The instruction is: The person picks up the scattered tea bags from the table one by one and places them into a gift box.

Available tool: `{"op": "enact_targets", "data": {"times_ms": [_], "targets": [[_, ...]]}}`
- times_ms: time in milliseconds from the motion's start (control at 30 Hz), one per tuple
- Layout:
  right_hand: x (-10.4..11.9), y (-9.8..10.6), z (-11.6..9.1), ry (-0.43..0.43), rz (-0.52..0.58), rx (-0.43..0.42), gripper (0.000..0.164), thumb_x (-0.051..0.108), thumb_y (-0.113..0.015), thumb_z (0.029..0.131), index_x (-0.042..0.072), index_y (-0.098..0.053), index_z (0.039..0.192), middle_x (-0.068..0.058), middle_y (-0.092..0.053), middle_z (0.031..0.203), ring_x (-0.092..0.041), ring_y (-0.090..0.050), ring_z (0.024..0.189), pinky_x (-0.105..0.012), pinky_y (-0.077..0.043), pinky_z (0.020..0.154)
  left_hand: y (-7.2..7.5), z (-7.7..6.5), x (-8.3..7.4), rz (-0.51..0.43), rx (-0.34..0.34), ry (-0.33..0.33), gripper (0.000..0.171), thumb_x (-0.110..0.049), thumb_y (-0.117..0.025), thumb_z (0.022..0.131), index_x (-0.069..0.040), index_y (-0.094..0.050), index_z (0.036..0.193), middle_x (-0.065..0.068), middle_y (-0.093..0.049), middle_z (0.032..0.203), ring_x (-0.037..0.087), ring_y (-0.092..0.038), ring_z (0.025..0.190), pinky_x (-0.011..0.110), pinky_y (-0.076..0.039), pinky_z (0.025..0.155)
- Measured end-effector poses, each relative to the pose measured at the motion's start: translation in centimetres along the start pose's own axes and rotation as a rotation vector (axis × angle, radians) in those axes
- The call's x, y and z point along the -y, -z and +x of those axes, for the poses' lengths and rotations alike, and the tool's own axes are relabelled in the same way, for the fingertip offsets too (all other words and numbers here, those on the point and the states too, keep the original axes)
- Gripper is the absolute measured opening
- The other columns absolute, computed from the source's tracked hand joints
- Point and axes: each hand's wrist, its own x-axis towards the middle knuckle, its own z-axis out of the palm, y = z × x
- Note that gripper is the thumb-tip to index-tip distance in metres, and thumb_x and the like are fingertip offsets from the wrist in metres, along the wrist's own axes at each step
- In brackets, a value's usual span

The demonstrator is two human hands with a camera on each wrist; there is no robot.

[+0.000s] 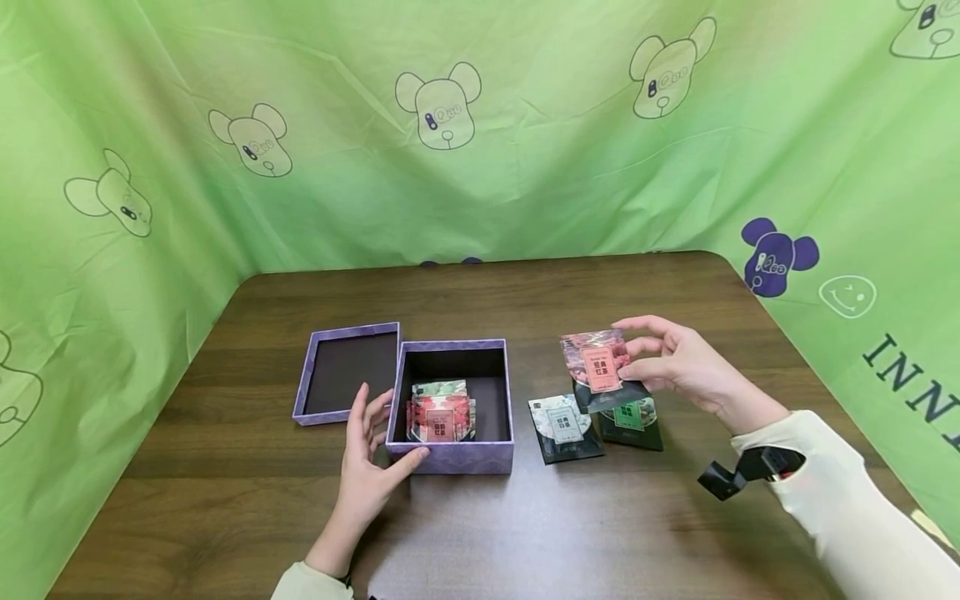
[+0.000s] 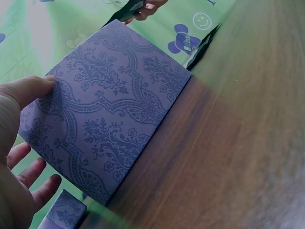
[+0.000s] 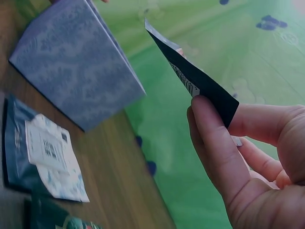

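Note:
My right hand [image 1: 663, 358] pinches a tea bag packet [image 1: 596, 367] with a pink label and dark lower part at its right edge. In the right wrist view the packet [image 3: 198, 76] appears nearly edge-on, with a barcode on its back. Below it on the table lie a white-labelled packet [image 1: 564, 427] and a green one [image 1: 633, 421], partly overlapped by the raised packet. My left hand [image 1: 367, 467] rests at the front left corner of a purple patterned box [image 1: 472, 457], thumb on the front rim, fingers extended beside the left wall. Red and green packets [image 1: 441, 417] stand inside the box.
Left of the box lies its purple lid [image 1: 311, 392], dark inside facing up, right up against the box's side. The wooden table [image 1: 247, 467] ends at a green cloth backdrop [image 1: 330, 217] printed with bear heads. A small black device [image 1: 750, 471] sits on my right wrist.

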Motion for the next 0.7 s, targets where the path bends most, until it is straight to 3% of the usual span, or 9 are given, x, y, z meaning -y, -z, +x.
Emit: {"op": "enact_targets", "data": {"times_ms": [267, 433, 700], "targets": [[-0.2, -2.7, 1.5, -0.020, -0.017, 0.047, 0.052, -0.018, -0.063, 0.083, 0.016, -0.057, 0.120, -0.003, -0.071, 0.091, -0.017, -0.070, 0.076, -0.028, -0.058, 0.062, 0.0, 0.1, 0.0, 0.002, 0.000, -0.006, 0.109, 0.017, -0.079, 0.069, -0.001, -0.016, 0.156, 0.031, -0.046, 0.140, 0.008, -0.049, 0.121, 0.019, -0.043, 0.092], [-0.5, -4.4, 2.7, -0.014, -0.008, 0.071, 0.051, -0.018, -0.062, 0.083, 0.015, -0.055, 0.121, -0.002, -0.070, 0.089, -0.012, -0.066, 0.068, -0.021, -0.051, 0.054, 0.0, 0.1, 0.1, 0.000, -0.001, -0.005, 0.109, 0.017, -0.079, 0.069, -0.002, -0.016, 0.156, 0.031, -0.046, 0.140, 0.009, -0.049, 0.121, 0.019, -0.043, 0.092], [-1.0, -7.5, 4.6, -0.049, -0.022, 0.030, 0.047, -0.016, -0.063, 0.084, 0.009, -0.051, 0.123, -0.001, -0.070, 0.087, -0.010, -0.063, 0.062, -0.022, -0.052, 0.054, 0.0, 0.0, 0.2, -0.007, -0.002, -0.022, 0.109, 0.018, -0.079, 0.068, -0.001, -0.016, 0.156, 0.033, -0.045, 0.139, 0.008, -0.049, 0.120, 0.019, -0.044, 0.092]]}}
